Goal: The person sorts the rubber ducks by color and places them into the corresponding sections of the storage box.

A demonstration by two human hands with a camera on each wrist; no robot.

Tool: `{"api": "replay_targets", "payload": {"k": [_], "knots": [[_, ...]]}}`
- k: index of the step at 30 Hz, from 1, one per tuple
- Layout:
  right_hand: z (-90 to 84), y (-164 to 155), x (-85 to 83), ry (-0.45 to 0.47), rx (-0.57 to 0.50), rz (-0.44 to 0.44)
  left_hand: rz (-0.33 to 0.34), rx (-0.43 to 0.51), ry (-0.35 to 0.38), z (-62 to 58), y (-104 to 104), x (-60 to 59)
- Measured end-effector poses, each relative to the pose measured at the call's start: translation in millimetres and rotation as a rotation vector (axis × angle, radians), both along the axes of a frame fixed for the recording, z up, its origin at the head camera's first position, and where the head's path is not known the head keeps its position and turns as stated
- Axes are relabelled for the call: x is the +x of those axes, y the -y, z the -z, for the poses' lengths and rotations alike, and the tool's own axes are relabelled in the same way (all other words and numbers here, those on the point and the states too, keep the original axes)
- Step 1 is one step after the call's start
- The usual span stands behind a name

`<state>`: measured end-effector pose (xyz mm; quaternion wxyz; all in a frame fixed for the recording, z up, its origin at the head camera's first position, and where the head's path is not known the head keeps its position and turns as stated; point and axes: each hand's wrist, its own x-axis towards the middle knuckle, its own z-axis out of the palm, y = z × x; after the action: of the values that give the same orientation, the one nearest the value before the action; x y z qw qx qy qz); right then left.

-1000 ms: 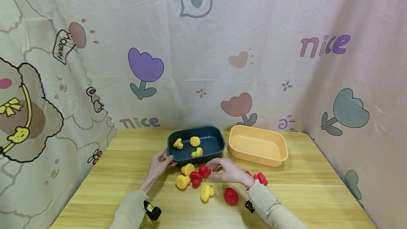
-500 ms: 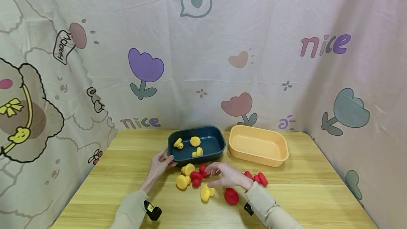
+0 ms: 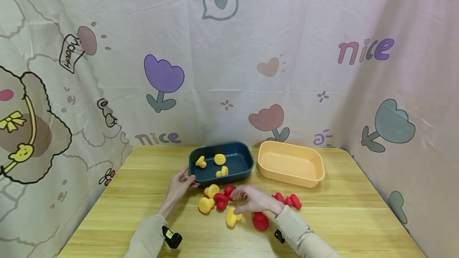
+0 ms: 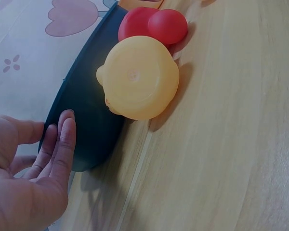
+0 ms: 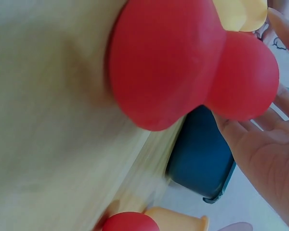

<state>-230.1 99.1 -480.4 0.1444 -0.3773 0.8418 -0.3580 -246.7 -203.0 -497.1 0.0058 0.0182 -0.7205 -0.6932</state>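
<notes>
Fingers (image 4: 62, 144) of the left hand (image 3: 181, 184) lie straight and together, flat against the near left corner of the dark blue tray (image 3: 247, 166), holding nothing. Right hand (image 3: 256, 200) hovers palm down over the loose pile on the surface (image 3: 143, 194), fingers relaxed and slightly spread, with nothing gripped; its fingertips are over a red duck (image 3: 229, 190), and the right wrist view shows that duck (image 5: 183, 62) close to the open palm, though contact cannot be confirmed. Against the frame a second earlier, the right hand has drawn back toward the person and lowered over the pile, while the left hand has not moved. Judgement: a pick from the pile is being set up, not yet closed. Just beside the tray's near wall sit a yellow duck (image 4: 137, 77) and further red ones; more yellow ducks (image 3: 206, 205) and a larger red duck (image 3: 260, 221) lie nearer the person, and two red ducks (image 3: 292, 201) sit to the right. Three yellow ducks (image 3: 219, 159) are already in the blue tray. The orange tray (image 3: 319, 176) beside it holds nothing visible.
</notes>
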Motion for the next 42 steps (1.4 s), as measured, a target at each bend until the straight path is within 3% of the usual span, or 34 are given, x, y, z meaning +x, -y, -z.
{"api": "replay_targets", "payload": {"k": [9,34,42], "knots": [[-0.6,2.6,-1.3,0.000,0.028,-0.079,-0.001,-0.007,-0.004,0.2,0.2,1.1],[-3.9,7.5,2.2,0.063,0.151,-0.111,0.010,-0.026,-0.003,-1.3,1.1,1.4],[-2.6,7.3,0.9,0.106,0.135,-0.127,0.005,-0.036,-0.004,-1.3,1.1,1.0]]}}
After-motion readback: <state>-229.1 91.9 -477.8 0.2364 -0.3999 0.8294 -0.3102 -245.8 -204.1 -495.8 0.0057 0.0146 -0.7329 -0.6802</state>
